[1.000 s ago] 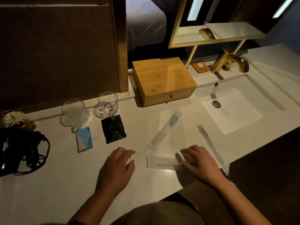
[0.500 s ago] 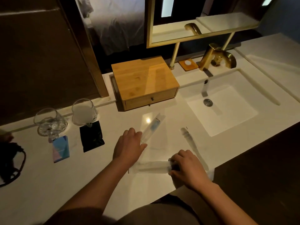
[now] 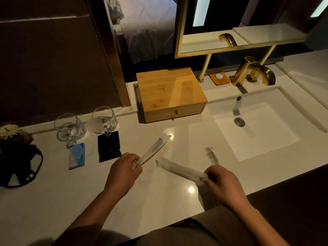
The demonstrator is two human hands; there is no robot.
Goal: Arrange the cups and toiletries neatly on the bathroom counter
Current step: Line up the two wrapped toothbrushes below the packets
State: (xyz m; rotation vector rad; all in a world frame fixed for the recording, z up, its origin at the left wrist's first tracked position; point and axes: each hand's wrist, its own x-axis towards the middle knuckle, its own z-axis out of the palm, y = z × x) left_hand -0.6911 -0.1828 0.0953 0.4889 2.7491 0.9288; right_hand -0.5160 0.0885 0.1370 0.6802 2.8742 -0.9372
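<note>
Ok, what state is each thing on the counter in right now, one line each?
Left hand: shut on a wrapped toothbrush, lifted.
Right hand: shut on a second wrapped packet, lifted.
Third clear packet: flat on the counter.
Two glass cups: upright, side by side.
Black sachet: flat.
Blue sachet: flat.
Wooden box drawer: closed.
Faucet: no water visible.

Dim, warm light; soft motion blur
</note>
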